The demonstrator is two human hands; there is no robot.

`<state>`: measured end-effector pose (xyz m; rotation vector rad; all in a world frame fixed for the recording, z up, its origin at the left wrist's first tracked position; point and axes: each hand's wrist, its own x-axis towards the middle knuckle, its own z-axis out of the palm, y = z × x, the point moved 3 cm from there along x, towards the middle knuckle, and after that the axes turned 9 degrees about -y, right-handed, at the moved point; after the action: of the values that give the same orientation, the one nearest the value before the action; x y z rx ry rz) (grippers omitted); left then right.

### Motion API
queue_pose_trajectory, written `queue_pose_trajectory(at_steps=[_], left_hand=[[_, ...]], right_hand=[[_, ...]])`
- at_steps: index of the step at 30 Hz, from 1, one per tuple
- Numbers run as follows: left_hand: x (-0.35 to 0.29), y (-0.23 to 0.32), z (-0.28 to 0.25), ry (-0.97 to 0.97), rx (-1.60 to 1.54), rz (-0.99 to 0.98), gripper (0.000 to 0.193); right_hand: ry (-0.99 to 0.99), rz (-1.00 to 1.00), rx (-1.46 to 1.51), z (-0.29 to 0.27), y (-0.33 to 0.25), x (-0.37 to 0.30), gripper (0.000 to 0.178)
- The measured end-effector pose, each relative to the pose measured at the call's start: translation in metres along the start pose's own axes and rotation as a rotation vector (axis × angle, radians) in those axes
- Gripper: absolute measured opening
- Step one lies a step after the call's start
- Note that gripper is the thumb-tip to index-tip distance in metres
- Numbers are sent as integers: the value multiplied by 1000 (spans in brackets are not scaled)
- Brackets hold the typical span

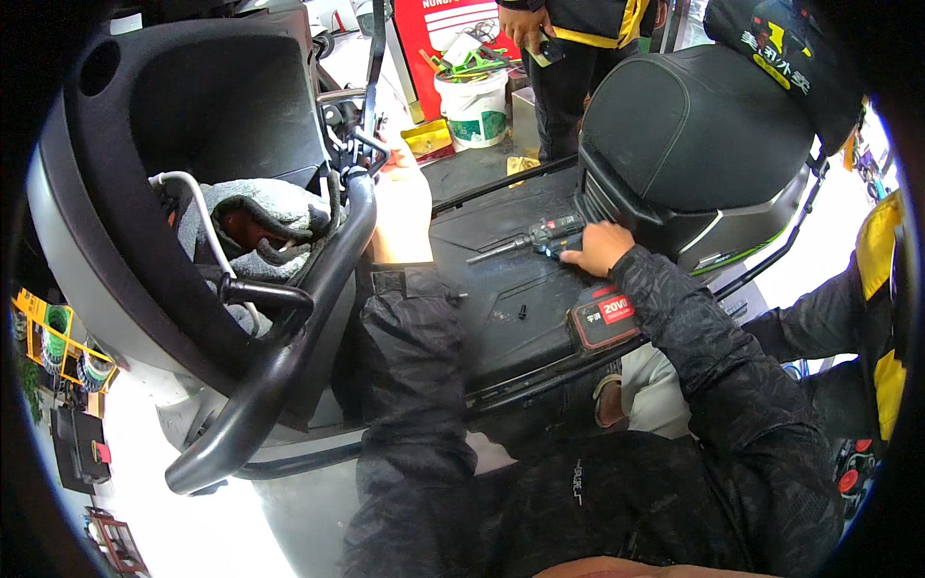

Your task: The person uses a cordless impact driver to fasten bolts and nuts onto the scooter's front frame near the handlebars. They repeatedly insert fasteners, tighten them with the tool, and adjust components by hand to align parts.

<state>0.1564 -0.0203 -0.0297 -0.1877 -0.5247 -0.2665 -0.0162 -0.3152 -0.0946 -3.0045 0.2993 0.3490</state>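
Observation:
My right hand (604, 249) is closed around the handle of a black cordless drill (557, 229). The drill lies on its side on the scooter's black footboard (482, 337), its long bit holder pointing left and its red-and-black battery (605, 316) toward me. A small black screw (523, 311) lies on the footboard, left of the battery. Up by the front of the scooter, my left hand (402, 197) reaches to a black metal bracket (369, 146) at the top of a thick black tube (323, 260). Its fingers close at the bracket, partly hidden and washed out by light.
A black scooter seat (684, 125) rises at the right. The front compartment holds a grey cloth (270, 217). Beyond the footboard are a white bucket (474, 108) of tools and a standing person (568, 77). Another person's black-and-yellow sleeve (829, 299) is close at right.

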Motion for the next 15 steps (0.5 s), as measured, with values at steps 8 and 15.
queue_pose_trajectory(at_steps=[8,15], left_hand=[[-14,-24,52,29,552,278,19],[-21,-33,71,43,678,191,25]], right_hand=[[673,-1055,598,-179,-178,22,55],[201,-921,990,-178,-209,24,44]])
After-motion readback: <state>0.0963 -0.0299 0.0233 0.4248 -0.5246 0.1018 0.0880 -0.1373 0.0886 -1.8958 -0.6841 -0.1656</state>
